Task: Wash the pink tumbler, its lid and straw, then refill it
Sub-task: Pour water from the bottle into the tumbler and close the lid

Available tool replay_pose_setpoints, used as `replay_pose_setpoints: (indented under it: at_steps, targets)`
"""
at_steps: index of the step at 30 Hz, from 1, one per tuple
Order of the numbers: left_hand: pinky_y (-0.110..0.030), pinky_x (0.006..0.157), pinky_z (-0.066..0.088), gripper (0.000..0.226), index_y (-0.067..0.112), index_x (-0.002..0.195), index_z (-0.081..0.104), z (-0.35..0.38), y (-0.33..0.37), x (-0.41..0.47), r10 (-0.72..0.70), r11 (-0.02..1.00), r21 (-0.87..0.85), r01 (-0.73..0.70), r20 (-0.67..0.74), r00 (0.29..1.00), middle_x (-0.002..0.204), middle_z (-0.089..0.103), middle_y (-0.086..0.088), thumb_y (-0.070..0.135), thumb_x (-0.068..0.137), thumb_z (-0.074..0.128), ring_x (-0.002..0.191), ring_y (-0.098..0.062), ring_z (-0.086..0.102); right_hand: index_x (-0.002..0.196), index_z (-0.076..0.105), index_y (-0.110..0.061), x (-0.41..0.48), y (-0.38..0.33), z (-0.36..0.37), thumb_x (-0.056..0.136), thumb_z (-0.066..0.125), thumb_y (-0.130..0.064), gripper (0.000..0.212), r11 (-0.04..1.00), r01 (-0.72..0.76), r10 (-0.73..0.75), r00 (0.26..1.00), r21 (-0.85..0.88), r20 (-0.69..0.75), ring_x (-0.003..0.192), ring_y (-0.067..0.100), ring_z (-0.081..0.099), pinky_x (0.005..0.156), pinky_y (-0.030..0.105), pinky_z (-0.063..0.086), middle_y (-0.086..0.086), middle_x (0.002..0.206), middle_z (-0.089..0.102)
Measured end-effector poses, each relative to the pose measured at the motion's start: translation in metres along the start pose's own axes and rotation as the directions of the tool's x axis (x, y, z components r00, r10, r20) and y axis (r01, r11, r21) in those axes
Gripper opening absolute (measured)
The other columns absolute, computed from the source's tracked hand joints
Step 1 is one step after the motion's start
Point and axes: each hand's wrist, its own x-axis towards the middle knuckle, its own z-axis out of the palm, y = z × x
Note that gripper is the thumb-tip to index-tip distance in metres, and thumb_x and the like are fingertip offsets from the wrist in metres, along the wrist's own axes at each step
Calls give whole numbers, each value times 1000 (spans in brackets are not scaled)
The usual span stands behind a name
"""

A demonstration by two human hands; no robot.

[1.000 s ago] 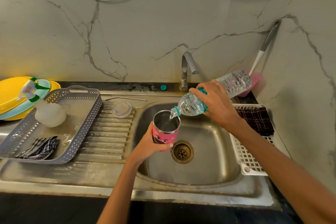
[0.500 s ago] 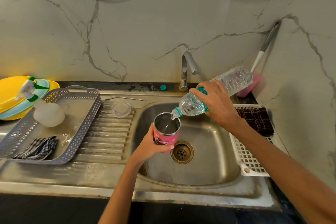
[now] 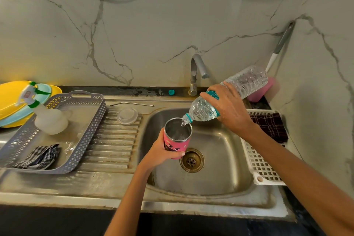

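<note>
Over the sink (image 3: 220,182), in the head view, the refill is under way. Compared with a second ago, the water bottle (image 3: 247,80) has tipped a little steeper, its base lifted higher toward the wall, while its mouth stays at the far rim of the pink tumbler (image 3: 177,142). The tumbler has hardly moved. I judge that washing is finished and pouring continues; how full the cup is cannot be read from here.

The left hand (image 3: 160,152) grips the tumbler from its left side, fingers (image 3: 178,153) curled round the lower body near the base and thumb up along the pink wall, so the open top stays clear and roughly upright above the drain. The right hand (image 3: 228,109) is wrapped over the bottle's middle, around the teal label.

The lid (image 3: 127,116) lies on the ribbed draining board and the straw (image 3: 132,104) just behind it, both well apart from the hands and not yet refitted.
</note>
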Motion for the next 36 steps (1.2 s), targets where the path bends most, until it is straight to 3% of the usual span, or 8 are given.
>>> replay_pose_setpoints:
  at_steps: [16,23,31,36]
  targets:
    - [-27,87,54,91,31,136,39,5,1,1,-9,1000,-23,8,-11,1000,128,59,1,0,66,88,116,-13,60,127,59,-13,0,3,-2,44,96,-8,91,999,-14,15,1000,-32,22,113,37,58,108,51,33,20,121,59]
    - [-27,88,54,90,30,136,39,8,2,0,-3,1000,-27,3,-11,1000,128,59,-1,1,66,88,115,-12,60,128,58,-14,0,4,-2,44,95,-7,92,999,-12,13,1000,-53,18,116,37,56,111,49,27,19,124,58]
    - [-26,77,58,86,31,131,39,9,4,-3,-23,999,-45,22,-15,1000,125,59,-4,-6,68,84,103,-4,65,128,56,-16,-1,6,-2,45,92,-2,91,998,-3,5,1000,-65,19,116,35,55,112,48,26,18,123,58]
    - [-26,80,57,89,27,135,38,9,1,-4,-31,999,-45,31,-17,999,128,58,-4,-6,67,85,108,-7,63,128,57,-17,0,5,-1,46,92,-2,91,997,-7,9,1000,-79,20,117,34,55,113,46,22,17,124,58]
